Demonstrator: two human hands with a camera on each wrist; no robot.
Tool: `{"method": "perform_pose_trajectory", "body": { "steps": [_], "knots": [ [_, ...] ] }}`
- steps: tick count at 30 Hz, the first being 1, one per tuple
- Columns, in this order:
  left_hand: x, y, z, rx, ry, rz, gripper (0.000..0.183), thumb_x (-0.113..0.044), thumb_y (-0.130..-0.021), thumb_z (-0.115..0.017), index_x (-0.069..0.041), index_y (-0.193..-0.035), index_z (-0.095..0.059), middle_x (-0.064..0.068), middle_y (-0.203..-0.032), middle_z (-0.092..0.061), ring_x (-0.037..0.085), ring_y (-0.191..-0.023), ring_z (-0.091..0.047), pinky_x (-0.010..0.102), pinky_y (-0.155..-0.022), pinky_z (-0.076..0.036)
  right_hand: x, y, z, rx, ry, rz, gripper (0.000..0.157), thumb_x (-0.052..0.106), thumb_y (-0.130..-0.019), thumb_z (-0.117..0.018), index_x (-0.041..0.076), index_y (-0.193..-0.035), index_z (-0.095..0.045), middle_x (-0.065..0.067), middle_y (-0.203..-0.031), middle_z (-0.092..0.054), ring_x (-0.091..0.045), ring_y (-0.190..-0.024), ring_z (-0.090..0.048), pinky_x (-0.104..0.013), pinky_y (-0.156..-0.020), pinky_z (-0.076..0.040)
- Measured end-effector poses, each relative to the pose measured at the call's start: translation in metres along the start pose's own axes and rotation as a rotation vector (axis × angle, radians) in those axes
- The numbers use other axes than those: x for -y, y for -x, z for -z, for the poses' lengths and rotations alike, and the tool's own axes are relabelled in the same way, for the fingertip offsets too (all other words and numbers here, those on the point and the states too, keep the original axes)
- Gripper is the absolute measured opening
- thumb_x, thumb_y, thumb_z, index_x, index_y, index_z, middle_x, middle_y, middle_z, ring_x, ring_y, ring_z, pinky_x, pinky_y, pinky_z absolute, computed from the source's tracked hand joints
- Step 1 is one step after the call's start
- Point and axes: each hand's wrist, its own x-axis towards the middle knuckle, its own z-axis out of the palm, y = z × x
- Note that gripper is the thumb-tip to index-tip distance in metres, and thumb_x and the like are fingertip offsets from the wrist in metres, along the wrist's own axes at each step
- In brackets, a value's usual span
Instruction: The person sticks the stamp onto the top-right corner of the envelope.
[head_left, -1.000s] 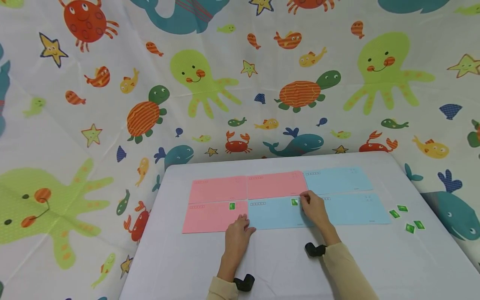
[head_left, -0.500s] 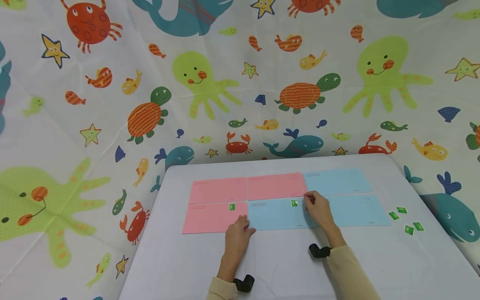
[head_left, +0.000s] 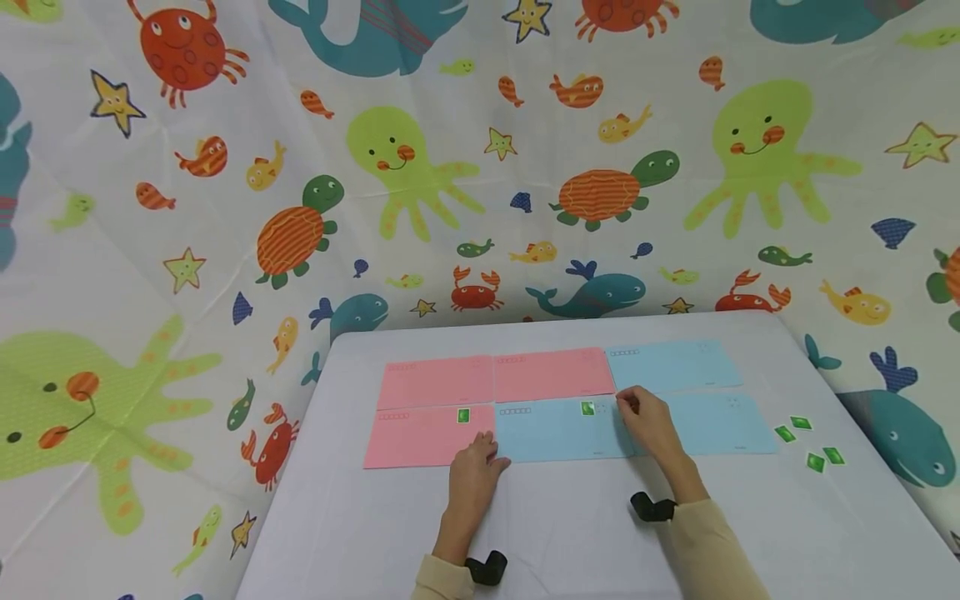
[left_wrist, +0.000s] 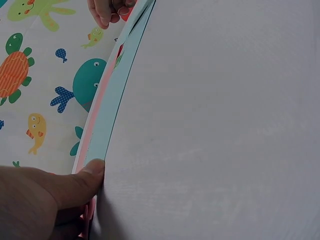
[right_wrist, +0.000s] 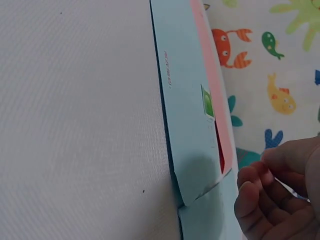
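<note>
**Fingers (right_wrist: 247, 197) loosely curled above the envs., no obj. seen in them; one stamp (head_left: 587, 408) on the mid blue env. (head_left: 551, 446)**

Head cam: we see a person's R hand (head_left: 647, 421) raised over the seam btwn. the mid blue env. and the R blue env. (head_left: 731, 433). Its fingertips sit close to the thumb, a narrow gap at most; the R wrist view shows nothing btwn. them. L hand (head_left: 472, 475) rests w/ fingers relaxed at the near edge where the lower pink env. (head_left: 412, 446) meets the mid blue one; per the L wrist view, its thumb (left_wrist: 92, 172) lies on the blue edge.

That first stamp is nr. its env.'s far R corner, just L of R hand. A second stamp (head_left: 463, 415) is nr. the lower pink env.'s far R corner. Four loose stamps (head_left: 816, 463) lie R of the envs. on the white table (head_left: 570, 533). In the far row: two pink envs. (head_left: 435, 383) and a far blue env. (head_left: 667, 367).

Handling, our guess: stamps v. light, thin, easily creased; best pinched by a corner btwn. thumb and index tip. Envs. look like light paper, apt to slide; we'd steady one w/ flat fingers on its near edge, away from the stamp.
</note>
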Motion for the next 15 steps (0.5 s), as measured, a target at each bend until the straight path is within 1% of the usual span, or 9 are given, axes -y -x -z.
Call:
{"method": "perform_pose_trajectory", "body": {
  "steps": [5, 10, 15],
  "knots": [
    [0.002, 0.000, 0.000, 0.024, -0.002, 0.008, 0.033, -0.015, -0.082, -0.081, 0.003, -0.109, -0.075, 0.016, -0.127, -0.069, 0.029, -0.126, -0.063, 0.043, -0.101, -0.054, -0.003, 0.005, 0.004, 0.014, 0.024, 0.008, 0.022, 0.012, -0.099, -0.058, -0.004, -0.112, -0.065, -0.017, -0.099, -0.069, -0.022, -0.083, -0.060, -0.029, -0.070, -0.050],
    [0.003, 0.001, 0.000, 0.025, -0.010, 0.006, 0.033, -0.016, -0.082, -0.081, 0.002, -0.109, -0.075, 0.015, -0.127, -0.069, 0.029, -0.126, -0.063, 0.043, -0.101, -0.053, -0.005, 0.011, 0.007, 0.008, 0.031, -0.010, 0.023, 0.013, -0.099, -0.058, -0.003, -0.113, -0.065, -0.019, -0.103, -0.070, -0.027, -0.089, -0.064, -0.036, -0.075, -0.053],
    [0.002, 0.000, 0.001, 0.013, -0.017, 0.006, 0.033, -0.015, -0.081, -0.082, 0.002, -0.108, -0.075, 0.016, -0.125, -0.070, 0.029, -0.124, -0.064, 0.044, -0.100, -0.054, -0.007, 0.017, 0.013, -0.004, 0.049, -0.021, 0.023, 0.014, -0.100, -0.058, -0.002, -0.114, -0.065, -0.018, -0.103, -0.070, -0.026, -0.089, -0.064, -0.032, -0.073, -0.052]
  ]
}}
